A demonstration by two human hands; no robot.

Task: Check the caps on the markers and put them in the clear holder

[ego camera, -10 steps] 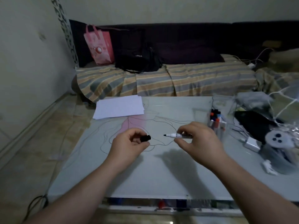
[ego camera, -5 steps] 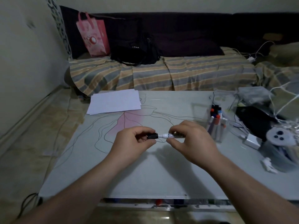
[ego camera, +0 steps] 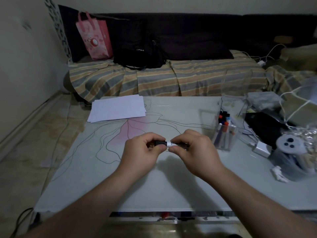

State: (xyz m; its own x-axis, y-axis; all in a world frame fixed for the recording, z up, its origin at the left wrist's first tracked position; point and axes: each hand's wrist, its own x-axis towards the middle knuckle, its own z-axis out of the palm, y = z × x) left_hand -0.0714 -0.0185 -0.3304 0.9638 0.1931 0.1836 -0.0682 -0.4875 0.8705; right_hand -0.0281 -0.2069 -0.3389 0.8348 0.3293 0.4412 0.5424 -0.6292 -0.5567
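Note:
A white-barrelled whiteboard marker (ego camera: 172,144) lies level above the middle of the table, held between both hands. My left hand (ego camera: 142,152) pinches its black cap (ego camera: 160,143), which sits on the marker's left end. My right hand (ego camera: 193,150) grips the barrel, hiding its right half. The clear holder (ego camera: 224,134) stands to the right of my right hand and contains several markers (ego camera: 223,121) with red, black and blue caps, standing upright.
The table (ego camera: 154,182) has a pale glass top with a drawn line pattern. White paper sheets (ego camera: 118,110) lie at its far left. Cluttered bags, a charger (ego camera: 261,148) and cables fill the right side. A striped sofa (ego camera: 171,78) stands behind.
One second ago the black cap was off, in my left hand, and the bare tip pointed at it. The hands came together and the cap now sits on the marker.

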